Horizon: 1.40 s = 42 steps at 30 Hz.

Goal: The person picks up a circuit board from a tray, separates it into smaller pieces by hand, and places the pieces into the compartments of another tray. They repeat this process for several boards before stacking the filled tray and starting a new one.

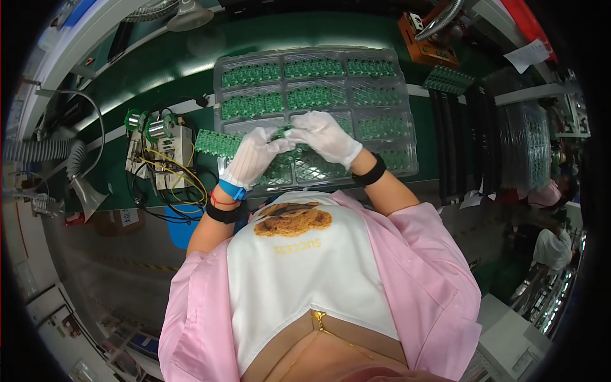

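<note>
Both my hands wear white gloves and meet over the near part of a clear plastic tray (407,137). Between the fingertips is a small green circuit board (282,132), mostly covered by the gloves. My left hand (256,153) is closed at its left side, and my right hand (328,137) is closed at its right. A panel of green circuit boards (215,143) sticks out left of my left hand; whether that hand also grips it, I cannot tell. Rows of green boards (315,68) fill many of the tray's compartments. One compartment under my hands is partly hidden.
Solder wire spools (156,127) and a stand with tangled cables (167,156) are on the left. Extraction hoses with funnels (89,194) flank the bench. An orange device (428,41) stands at the back right, near another board panel (448,79) and black racks (453,143).
</note>
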### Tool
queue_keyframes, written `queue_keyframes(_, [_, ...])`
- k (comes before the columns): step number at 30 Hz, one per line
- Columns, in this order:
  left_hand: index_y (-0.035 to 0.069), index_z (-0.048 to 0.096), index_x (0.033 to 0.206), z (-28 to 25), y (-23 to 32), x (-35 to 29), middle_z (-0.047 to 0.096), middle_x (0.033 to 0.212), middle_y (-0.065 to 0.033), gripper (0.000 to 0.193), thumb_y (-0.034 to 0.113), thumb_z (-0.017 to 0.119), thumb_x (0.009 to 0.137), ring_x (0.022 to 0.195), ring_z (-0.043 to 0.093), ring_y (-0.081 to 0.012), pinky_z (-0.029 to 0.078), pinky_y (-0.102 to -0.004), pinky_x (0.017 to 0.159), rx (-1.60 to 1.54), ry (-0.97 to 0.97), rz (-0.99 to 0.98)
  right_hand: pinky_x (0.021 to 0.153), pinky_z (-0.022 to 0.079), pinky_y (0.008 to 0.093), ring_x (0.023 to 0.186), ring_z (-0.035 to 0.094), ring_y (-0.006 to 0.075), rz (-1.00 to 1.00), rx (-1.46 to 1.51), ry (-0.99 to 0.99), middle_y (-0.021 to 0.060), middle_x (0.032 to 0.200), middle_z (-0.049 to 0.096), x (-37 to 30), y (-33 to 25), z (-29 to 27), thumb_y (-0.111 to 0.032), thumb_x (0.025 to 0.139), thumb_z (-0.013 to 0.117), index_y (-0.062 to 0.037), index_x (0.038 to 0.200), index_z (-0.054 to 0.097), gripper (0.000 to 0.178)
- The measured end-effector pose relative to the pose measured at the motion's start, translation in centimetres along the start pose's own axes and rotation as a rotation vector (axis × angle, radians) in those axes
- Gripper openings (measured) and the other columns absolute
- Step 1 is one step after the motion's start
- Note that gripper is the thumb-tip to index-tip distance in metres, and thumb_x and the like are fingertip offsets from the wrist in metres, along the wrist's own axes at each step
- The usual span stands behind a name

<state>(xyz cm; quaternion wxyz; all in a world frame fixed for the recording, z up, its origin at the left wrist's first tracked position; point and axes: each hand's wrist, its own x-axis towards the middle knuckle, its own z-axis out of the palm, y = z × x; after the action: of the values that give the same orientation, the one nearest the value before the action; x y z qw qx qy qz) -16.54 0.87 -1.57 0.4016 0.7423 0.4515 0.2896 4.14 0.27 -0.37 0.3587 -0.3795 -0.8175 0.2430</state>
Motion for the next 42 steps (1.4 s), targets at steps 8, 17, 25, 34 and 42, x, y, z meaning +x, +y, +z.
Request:
queue_keyframes(8, [0.014,0.061,0.110,-0.1,1.0,0.6,0.063,0.100,-0.0121,0.033,0.003,0.062,0.078,0.094,0.059,-0.0295,0.047,-0.0346,0.085,0.438,-0.339,0.284,0.055,0.045,0.0328,0.060,0.054,0.0275,0.302,0.610,-0.001,0.0101,0.069,0.056,-1.7,2.4,-2.0,-0.012,0.084,0.059,-0.0009,0.084,0.060,0.011])
queue_keyframes(17, [0.008,0.058,0.108,1.0,-3.9,0.6,0.063,0.100,-0.0132,0.038,0.005,0.068,0.072,0.101,0.056,-0.0346,0.043,-0.0370,0.094,-0.302,0.198,-0.247,0.069,0.052,0.0412,0.086,0.063,0.0354,0.909,-0.430,0.103,0.0236,0.095,0.064,-1.7,16.0,-0.9,-0.020,0.081,0.067,0.0013,0.101,0.060,0.030])
queue_keyframes(25, [0.004,0.057,0.101,0.5,-1.1,0.0,0.063,0.083,-0.0164,0.035,0.009,0.072,0.069,0.081,0.060,-0.0348,0.048,-0.0399,0.073,0.504,0.091,0.027,0.082,0.049,0.0430,0.097,0.061,0.0367,0.875,-0.442,0.078,0.0228,0.100,0.064,-2.2,16.5,-1.4,-0.021,0.076,0.072,-0.0012,0.106,0.061,0.038])
queue_keyframes(34, [0.004,0.060,0.098,2.0,-1.3,0.4,0.063,0.088,-0.0136,0.032,0.014,0.074,0.071,0.085,0.061,-0.0290,0.047,-0.0374,0.070,0.169,0.113,-0.009,0.080,0.050,0.0391,0.092,0.063,0.0333,0.819,-0.434,0.215,0.0208,0.098,0.065,-0.7,9.2,-2.4,-0.026,0.075,0.073,-0.0003,0.103,0.063,0.039])
queue_keyframes(42, [0.003,0.063,0.093,2.0,-0.1,0.7,0.061,0.096,-0.0140,0.020,0.019,0.067,0.081,0.091,0.059,-0.0296,0.047,-0.0384,0.076,0.004,-0.114,-0.084,0.055,0.047,0.0313,0.060,0.057,0.0159,0.253,0.027,-0.103,0.0053,0.069,0.060,-0.5,1.0,0.9,-0.024,0.085,0.063,-0.0028,0.083,0.062,0.022])
